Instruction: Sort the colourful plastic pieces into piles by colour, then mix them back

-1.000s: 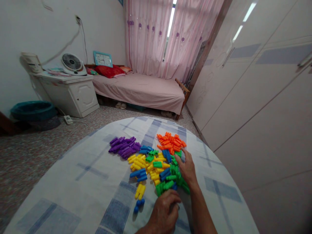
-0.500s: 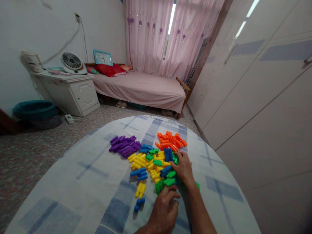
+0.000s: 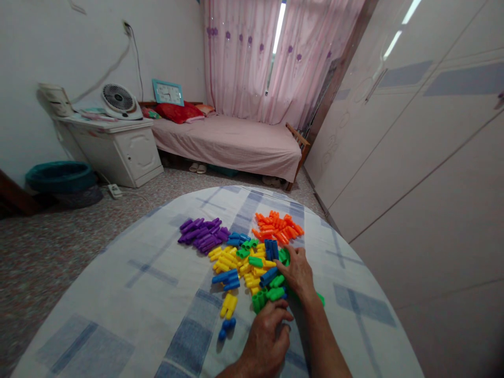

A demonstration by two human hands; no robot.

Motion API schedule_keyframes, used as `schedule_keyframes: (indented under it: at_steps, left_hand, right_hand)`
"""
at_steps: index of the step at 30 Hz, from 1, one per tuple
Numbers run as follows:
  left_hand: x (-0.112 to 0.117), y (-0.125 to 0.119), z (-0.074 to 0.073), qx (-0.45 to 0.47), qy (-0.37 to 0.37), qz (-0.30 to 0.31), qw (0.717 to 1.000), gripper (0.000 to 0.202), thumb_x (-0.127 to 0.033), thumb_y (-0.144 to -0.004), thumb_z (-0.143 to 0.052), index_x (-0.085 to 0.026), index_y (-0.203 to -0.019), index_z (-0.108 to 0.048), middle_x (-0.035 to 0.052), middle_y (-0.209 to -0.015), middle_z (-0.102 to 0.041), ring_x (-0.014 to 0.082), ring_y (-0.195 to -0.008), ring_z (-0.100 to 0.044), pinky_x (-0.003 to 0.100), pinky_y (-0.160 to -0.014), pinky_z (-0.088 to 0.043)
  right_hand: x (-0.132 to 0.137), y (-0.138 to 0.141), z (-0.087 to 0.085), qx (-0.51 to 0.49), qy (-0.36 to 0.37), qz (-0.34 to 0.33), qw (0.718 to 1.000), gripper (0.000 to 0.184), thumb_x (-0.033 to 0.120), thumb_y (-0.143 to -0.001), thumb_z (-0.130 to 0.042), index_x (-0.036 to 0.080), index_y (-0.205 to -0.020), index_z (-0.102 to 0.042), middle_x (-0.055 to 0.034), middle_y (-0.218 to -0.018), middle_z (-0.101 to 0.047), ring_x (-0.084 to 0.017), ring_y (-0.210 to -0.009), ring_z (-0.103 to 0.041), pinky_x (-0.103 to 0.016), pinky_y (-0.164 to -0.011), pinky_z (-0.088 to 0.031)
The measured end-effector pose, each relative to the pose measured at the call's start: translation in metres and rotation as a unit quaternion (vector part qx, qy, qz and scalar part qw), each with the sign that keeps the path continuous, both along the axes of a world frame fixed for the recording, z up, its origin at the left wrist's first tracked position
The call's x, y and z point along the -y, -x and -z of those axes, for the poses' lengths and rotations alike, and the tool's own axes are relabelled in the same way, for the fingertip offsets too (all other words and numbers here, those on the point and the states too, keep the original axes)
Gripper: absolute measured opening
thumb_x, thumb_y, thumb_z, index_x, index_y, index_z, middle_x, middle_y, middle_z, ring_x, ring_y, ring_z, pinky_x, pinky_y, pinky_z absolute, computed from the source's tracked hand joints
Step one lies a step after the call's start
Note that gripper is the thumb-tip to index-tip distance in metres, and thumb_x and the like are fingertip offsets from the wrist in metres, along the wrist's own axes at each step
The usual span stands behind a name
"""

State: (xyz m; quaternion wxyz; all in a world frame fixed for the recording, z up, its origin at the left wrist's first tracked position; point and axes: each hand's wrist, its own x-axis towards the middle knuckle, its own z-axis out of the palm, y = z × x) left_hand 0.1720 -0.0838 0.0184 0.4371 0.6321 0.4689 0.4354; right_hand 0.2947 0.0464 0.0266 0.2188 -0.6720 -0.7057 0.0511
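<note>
Bullet-shaped plastic building pieces lie in a pile sorted partly by colour. My right hand [image 3: 298,270] rests at the pile's right side, its fingers apart around green pieces [image 3: 284,256], touching them. Nearer to me, my left hand [image 3: 268,331] has loosely bent, separated fingers against the front green pieces [image 3: 260,300]. Blue pieces [image 3: 269,276] lie between the hands and the yellow pieces [image 3: 226,260]. A yellow pair [image 3: 229,306] and a small blue piece [image 3: 227,328] sit apart, left of my left hand. Parts of the green pieces are hidden beneath my right hand.
Purple pieces [image 3: 203,234] form a heap at the back left, orange pieces [image 3: 277,227] one at the back right. All lie on a round table with a checked cloth [image 3: 157,315]. Beyond stand a bed [image 3: 232,139], a white cabinet [image 3: 137,155] and a wardrobe [image 3: 413,184].
The view has shifted very slightly. Both hands stay almost where they were, and the pieces have not visibly moved on the cloth.
</note>
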Motion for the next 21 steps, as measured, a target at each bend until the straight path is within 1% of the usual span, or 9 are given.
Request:
schedule_keyframes:
  at_steps: [2, 4, 8, 11, 15, 17, 19, 21]
  left_hand:
    - [0.0, 0.0, 0.0, -0.002, 0.0, 0.002, 1.0, 0.027, -0.007, -0.073, -0.049, -0.019, -0.089, -0.067, 0.0099, -0.112, -0.063, 0.0216, -0.109, -0.057, 0.035, -0.095, -0.045]
    - [0.0, 0.0, 0.002, -0.003, -0.002, 0.003, 1.0, 0.027, -0.007, -0.073, -0.05, -0.019, -0.089, -0.067, 0.0098, -0.113, -0.063, 0.0215, -0.109, -0.057, 0.034, -0.095, -0.045]
    - [0.0, -0.001, 0.003, -0.011, 0.001, 0.001, 1.0, 0.027, -0.006, -0.073, -0.049, -0.019, -0.09, -0.067, 0.0092, -0.113, -0.063, 0.0211, -0.11, -0.057, 0.034, -0.097, -0.043]
    - [0.0, -0.001, 0.001, -0.018, 0.007, 0.008, 1.0, 0.027, -0.006, -0.073, -0.049, -0.018, -0.09, -0.067, 0.0097, -0.113, -0.063, 0.0208, -0.11, -0.057, 0.034, -0.097, -0.043]
    - [0.0, -0.001, 0.002, -0.007, 0.001, 0.008, 1.0, 0.027, -0.007, -0.073, -0.049, -0.018, -0.09, -0.067, 0.0097, -0.112, -0.063, 0.0206, -0.109, -0.057, 0.034, -0.096, -0.044]
    - [0.0, -0.001, 0.004, 0.003, -0.004, 0.008, 1.0, 0.027, -0.008, -0.074, -0.049, -0.019, -0.091, -0.067, 0.0091, -0.112, -0.063, 0.0205, -0.108, -0.057, 0.034, -0.096, -0.044]
    - [0.0, -0.001, 0.005, 0.007, -0.004, 0.009, 1.0, 0.027, -0.008, -0.075, -0.049, -0.019, -0.091, -0.067, 0.0087, -0.112, -0.063, 0.0203, -0.108, -0.057, 0.034, -0.096, -0.044]
    - [0.0, -0.001, 0.004, 0.002, -0.001, 0.012, 1.0, 0.027, -0.008, -0.074, -0.049, -0.019, -0.091, -0.067, 0.0087, -0.112, -0.062, 0.0203, -0.109, -0.056, 0.033, -0.097, -0.043]
  right_hand:
    - [0.001, 0.002, -0.003, -0.019, 0.012, 0.017, 1.0, 0.047, 0.042, -0.076, -0.057, 0.024, -0.118, -0.054, -0.0051, -0.099, -0.046, -0.02, -0.084, -0.057, -0.031, -0.07, -0.046]
    - [0.002, 0.003, -0.004, -0.039, 0.011, 0.011, 0.999, 0.042, 0.04, -0.076, -0.056, 0.023, -0.114, -0.055, -0.0054, -0.103, -0.046, -0.02, -0.087, -0.057, -0.031, -0.071, -0.046]
    - [0.0, 0.002, -0.001, -0.068, 0.006, -0.052, 0.996, 0.03, 0.031, -0.077, -0.052, 0.021, -0.104, -0.059, -0.0062, -0.11, -0.049, -0.019, -0.094, -0.056, -0.031, -0.08, -0.046]
    - [-0.002, 0.002, 0.003, -0.077, 0.015, -0.074, 0.994, 0.031, 0.026, -0.076, -0.05, 0.022, -0.105, -0.06, -0.0047, -0.101, -0.055, -0.019, -0.092, -0.057, -0.032, -0.082, -0.045]
    - [-0.006, -0.002, 0.003, -0.119, -0.013, -0.066, 0.991, 0.026, 0.022, -0.072, -0.049, 0.02, -0.095, -0.062, -0.0042, -0.094, -0.061, -0.02, -0.09, -0.057, -0.033, -0.085, -0.043]
    - [-0.006, -0.004, -0.002, -0.156, -0.033, -0.039, 0.986, 0.026, 0.024, -0.071, -0.05, 0.019, -0.094, -0.062, -0.0051, -0.094, -0.063, -0.021, -0.09, -0.057, -0.035, -0.086, -0.043]
    - [-0.005, -0.003, -0.012, -0.199, -0.042, -0.011, 0.979, 0.029, 0.03, -0.072, -0.051, 0.018, -0.096, -0.062, -0.0057, -0.093, -0.064, -0.022, -0.088, -0.058, -0.036, -0.084, -0.043]
    - [0.0, 0.003, -0.025, -0.241, -0.032, -0.01, 0.97, 0.029, 0.037, -0.075, -0.052, 0.017, -0.093, -0.063, -0.0049, -0.087, -0.065, -0.021, -0.081, -0.058, -0.034, -0.079, -0.045]
